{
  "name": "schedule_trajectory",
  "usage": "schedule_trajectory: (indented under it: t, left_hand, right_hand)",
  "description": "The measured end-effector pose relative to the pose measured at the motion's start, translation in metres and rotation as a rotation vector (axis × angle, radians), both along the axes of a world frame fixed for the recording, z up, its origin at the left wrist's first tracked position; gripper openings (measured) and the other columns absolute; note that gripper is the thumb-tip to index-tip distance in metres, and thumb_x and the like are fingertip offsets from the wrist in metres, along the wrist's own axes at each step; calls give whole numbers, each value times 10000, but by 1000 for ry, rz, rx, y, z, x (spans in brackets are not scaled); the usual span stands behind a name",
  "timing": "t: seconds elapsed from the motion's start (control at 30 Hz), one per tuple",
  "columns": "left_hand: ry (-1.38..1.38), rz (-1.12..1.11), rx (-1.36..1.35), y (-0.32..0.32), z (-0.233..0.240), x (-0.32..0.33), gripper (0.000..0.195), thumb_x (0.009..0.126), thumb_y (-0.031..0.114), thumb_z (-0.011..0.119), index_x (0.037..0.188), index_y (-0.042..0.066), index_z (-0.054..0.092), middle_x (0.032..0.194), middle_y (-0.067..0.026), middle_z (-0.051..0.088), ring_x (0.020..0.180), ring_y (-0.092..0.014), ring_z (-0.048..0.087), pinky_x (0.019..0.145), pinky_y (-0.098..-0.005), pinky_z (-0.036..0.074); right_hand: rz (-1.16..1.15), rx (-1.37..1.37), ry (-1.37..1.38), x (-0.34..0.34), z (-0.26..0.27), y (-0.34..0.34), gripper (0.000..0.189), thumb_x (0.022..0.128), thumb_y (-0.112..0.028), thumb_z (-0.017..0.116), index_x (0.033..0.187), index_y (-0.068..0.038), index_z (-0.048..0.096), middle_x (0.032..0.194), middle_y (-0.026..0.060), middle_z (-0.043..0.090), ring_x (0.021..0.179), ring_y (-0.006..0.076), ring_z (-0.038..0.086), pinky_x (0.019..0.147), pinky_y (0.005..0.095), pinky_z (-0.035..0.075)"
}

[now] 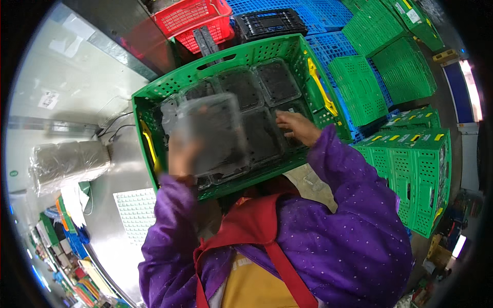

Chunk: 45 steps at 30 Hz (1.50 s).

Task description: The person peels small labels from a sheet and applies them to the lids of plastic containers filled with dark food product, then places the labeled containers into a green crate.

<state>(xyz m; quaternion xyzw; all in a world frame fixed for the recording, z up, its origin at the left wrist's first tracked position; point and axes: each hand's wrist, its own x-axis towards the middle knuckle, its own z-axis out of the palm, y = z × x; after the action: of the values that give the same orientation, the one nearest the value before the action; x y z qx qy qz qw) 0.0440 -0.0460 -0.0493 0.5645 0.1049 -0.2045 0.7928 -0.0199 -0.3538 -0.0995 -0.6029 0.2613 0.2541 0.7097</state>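
A green plastic crate (265,48) with yellow side handles stands before me. Inside it lie several transparent plastic boxes (278,81) with dark contents and small holes in their lids. My left hand (183,154) grips the left side of one such box (215,131), which overlaps the others at the crate's left. Blur hides part of this hand and box. Over the crate's right half is my right hand (296,126), its fingers apart and holding nothing. It is nearest to the front right box (294,109); whether it touches that box I cannot tell.
Behind the crate are a red basket (188,19), a black folded crate (269,24) and blue plastic pallets (327,50). Green crates (408,173) are stacked at the right. To the left, a metal table (119,161) bears a label sheet (134,208) and a plastic-wrapped pack (69,161).
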Motion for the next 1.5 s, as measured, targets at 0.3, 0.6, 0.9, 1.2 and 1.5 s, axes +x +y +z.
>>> schedule_trajectory:
  t: [0.3, 0.6, 0.9, 1.2, 1.5]
  left_hand:
    - [-801, -973, 1121, -164, -116, -32, 864, 692, 428, 690, 1374, 135, 247, 1426, -172, 205, 1336, -304, 167, 1058, -506, 150]
    - [-679, -1074, 1007, -96, -71, -19, 688, 731, 441, 633, 1305, 147, 394, 1354, -123, 350, 1272, -292, 298, 1019, -488, 253]
    - [-377, 267, 381, 80, -4, -114, 292, 789, 150, 632, 1041, 11, 586, 976, -90, 618, 903, -170, 578, 804, -305, 459]
    - [141, 1390, 564, 320, -136, -262, 461, 758, 206, 649, 1160, 13, 531, 1008, -95, 618, 851, -160, 590, 688, -287, 451]
    - [261, 1278, 590, 438, -139, -197, 542, 746, 113, 635, 1219, -63, 438, 1118, -199, 563, 965, -267, 584, 821, -329, 478]
  right_hand:
    - [-121, -194, -104, -37, -65, -109, 526, 863, -344, 547, 1215, 29, 431, 1153, 137, 519, 981, 220, 537, 825, 354, 430]
    - [76, -420, 215, 1, -30, -89, 789, 811, -549, 514, 1395, -117, 205, 1436, 136, 208, 1307, 342, 202, 1015, 522, 197]
    - [-30, -214, -73, 102, -107, -127, 745, 786, -506, 582, 1310, -31, 350, 1287, 155, 426, 1154, 299, 431, 933, 401, 367]
    - [225, -1224, -673, 204, -107, -152, 633, 819, -347, 622, 1230, 90, 419, 1191, 227, 499, 1099, 308, 482, 932, 367, 380]
    - [550, -631, -763, 111, 62, 161, 325, 878, -157, 545, 1108, 72, 520, 1058, 128, 571, 975, 168, 539, 861, 274, 422]
